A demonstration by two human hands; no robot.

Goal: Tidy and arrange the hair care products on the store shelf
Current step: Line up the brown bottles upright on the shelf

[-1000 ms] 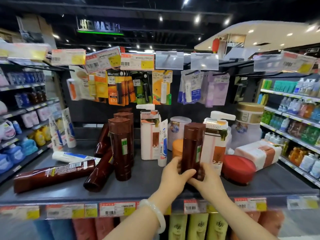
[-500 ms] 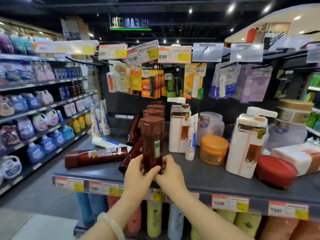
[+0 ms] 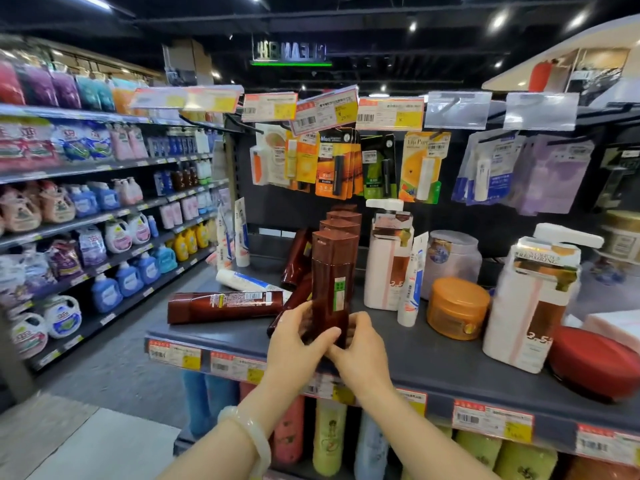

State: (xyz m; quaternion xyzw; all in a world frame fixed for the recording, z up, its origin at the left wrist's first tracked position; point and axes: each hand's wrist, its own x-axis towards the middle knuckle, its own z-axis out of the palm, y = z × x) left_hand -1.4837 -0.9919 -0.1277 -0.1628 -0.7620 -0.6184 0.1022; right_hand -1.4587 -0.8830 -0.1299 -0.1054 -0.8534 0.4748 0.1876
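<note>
A tall brown bottle (image 3: 333, 278) stands upright near the front of the dark shelf (image 3: 433, 355), at the head of a row of like brown bottles (image 3: 343, 220). My left hand (image 3: 298, 341) and my right hand (image 3: 360, 348) grip its base from either side. Another brown bottle (image 3: 225, 305) lies flat to the left, and two more (image 3: 296, 258) lean or lie behind it. A white tube (image 3: 247, 280) lies among them.
White pump bottles (image 3: 389, 265) (image 3: 533, 303), an upright tube (image 3: 410, 282), an orange jar (image 3: 457, 308), a lilac jar (image 3: 452, 258) and a red lid (image 3: 595, 362) stand to the right. Hanging packs (image 3: 346, 164) line the back. An aisle with detergent shelves (image 3: 104, 216) runs left.
Both hands carried the brown bottle leftward from beside the white pump bottle and stood it in front of the brown row. The view swung left.
</note>
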